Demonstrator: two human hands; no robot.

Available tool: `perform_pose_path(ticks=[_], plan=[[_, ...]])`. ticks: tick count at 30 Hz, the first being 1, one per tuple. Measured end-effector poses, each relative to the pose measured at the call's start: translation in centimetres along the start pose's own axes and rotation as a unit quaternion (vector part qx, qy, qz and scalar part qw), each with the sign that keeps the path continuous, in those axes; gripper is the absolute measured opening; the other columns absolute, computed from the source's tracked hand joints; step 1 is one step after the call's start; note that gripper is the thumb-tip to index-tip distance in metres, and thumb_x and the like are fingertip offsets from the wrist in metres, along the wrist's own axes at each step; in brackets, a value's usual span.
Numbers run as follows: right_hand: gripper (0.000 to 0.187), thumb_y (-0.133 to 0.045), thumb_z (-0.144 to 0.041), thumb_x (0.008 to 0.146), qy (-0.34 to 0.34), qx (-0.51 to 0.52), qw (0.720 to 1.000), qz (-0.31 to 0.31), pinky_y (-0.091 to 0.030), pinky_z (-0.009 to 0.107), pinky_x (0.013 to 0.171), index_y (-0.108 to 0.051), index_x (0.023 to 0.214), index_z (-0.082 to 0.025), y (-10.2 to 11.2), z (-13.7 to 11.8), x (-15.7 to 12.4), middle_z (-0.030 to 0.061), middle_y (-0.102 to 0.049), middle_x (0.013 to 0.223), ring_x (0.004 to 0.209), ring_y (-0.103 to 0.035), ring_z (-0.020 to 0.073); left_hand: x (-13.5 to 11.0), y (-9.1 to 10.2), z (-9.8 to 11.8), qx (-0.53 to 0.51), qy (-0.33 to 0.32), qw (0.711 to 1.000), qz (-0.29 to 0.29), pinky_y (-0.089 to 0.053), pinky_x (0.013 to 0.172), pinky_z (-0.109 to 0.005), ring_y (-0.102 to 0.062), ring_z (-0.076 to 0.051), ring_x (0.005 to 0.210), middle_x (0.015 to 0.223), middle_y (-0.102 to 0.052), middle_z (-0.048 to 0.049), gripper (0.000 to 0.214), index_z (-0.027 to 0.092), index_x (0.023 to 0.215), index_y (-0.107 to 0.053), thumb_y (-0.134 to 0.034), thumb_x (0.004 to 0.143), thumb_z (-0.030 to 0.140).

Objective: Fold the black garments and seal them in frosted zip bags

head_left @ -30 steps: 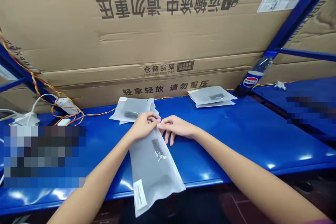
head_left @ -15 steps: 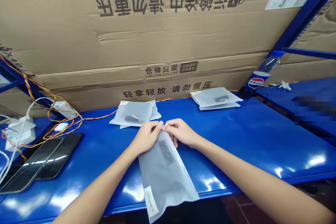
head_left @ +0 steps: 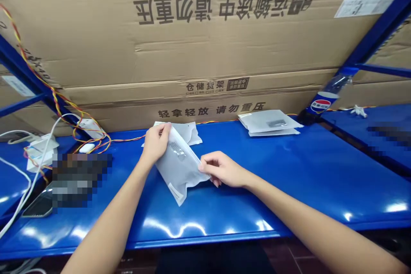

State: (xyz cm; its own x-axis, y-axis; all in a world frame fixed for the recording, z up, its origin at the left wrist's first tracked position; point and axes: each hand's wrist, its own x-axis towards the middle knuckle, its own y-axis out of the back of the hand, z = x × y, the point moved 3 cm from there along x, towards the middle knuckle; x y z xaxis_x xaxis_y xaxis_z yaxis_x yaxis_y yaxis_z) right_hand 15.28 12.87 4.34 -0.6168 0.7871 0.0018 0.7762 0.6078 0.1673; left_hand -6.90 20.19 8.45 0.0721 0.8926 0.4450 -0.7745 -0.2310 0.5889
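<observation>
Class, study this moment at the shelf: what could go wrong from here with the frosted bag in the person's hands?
The frosted plastic bag is gripped only near its top by the left hand, and the right hand barely meets its corner, so it might slip onto the glossy blue shelf. It also sits close to the pile of bags, so they could get mixed. The yellow-and-orange wire beside that pile might snag a bag.

blurred: patch (head_left: pixel 81 180) over phone (head_left: pixel 40 204) | bag label (head_left: pixel 176 192) unreadable | right patch (head_left: pixel 390 137)
</observation>
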Motion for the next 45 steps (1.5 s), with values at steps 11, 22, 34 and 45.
perform_pose_path(ticks=[11,22,34,45], plan=[[0.032,-0.062,-0.05,0.091,0.059,-0.071,0.985,0.148,-0.031,0.026,0.055,-0.068,0.083,-0.02,1.5,-0.6,0.0,-0.0038,-0.051,0.062,0.056,-0.04,0.0119,-0.8,-1.1,0.6,0.026,-0.008,1.0,-0.004,-0.036,0.061,-0.03,-0.046,-0.018,0.062,0.061,-0.049,0.0,0.048,0.024,0.063,-0.042,-0.042,0.101,0.052],[0.022,-0.072,-0.041,0.08,-0.033,-0.03,0.995,0.093,-0.032,0.024,0.041,-0.065,0.085,-0.021,1.1,0.3,0.2,-0.007,-0.056,0.059,0.039,-0.047,0.0097,-3.7,-4.3,3.2,0.045,-0.039,0.993,-0.104,-0.03,0.064,-0.032,-0.041,-0.017,0.057,0.057,-0.05,0.001,0.046,0.023,0.062,-0.041,-0.044,0.104,0.042],[0.034,-0.085,-0.039,0.069,-0.056,-0.097,0.99,0.091,-0.034,0.027,0.056,-0.059,0.063,-0.019,-1.3,0.8,0.4,-0.004,-0.053,0.059,0.063,-0.044,0.0133,-4.9,-4.7,5.1,0.077,-0.067,0.988,-0.117,-0.03,0.064,-0.034,-0.051,-0.02,0.06,0.06,-0.055,-0.0023,0.042,0.024,0.067,-0.05,-0.044,0.105,0.041],[0.068,-0.077,-0.047,0.084,-0.05,0.181,0.913,0.362,-0.065,0.041,0.077,-0.045,0.142,-0.03,0.1,-0.1,-4.9,0.0056,-0.076,0.105,0.088,-0.076,0.0263,-5.1,1.3,5.2,0.139,-0.076,0.985,-0.073,-0.028,0.062,-0.032,-0.046,-0.018,0.056,0.061,-0.052,0.0006,0.039,0.024,0.071,-0.047,-0.041,0.104,0.044]])
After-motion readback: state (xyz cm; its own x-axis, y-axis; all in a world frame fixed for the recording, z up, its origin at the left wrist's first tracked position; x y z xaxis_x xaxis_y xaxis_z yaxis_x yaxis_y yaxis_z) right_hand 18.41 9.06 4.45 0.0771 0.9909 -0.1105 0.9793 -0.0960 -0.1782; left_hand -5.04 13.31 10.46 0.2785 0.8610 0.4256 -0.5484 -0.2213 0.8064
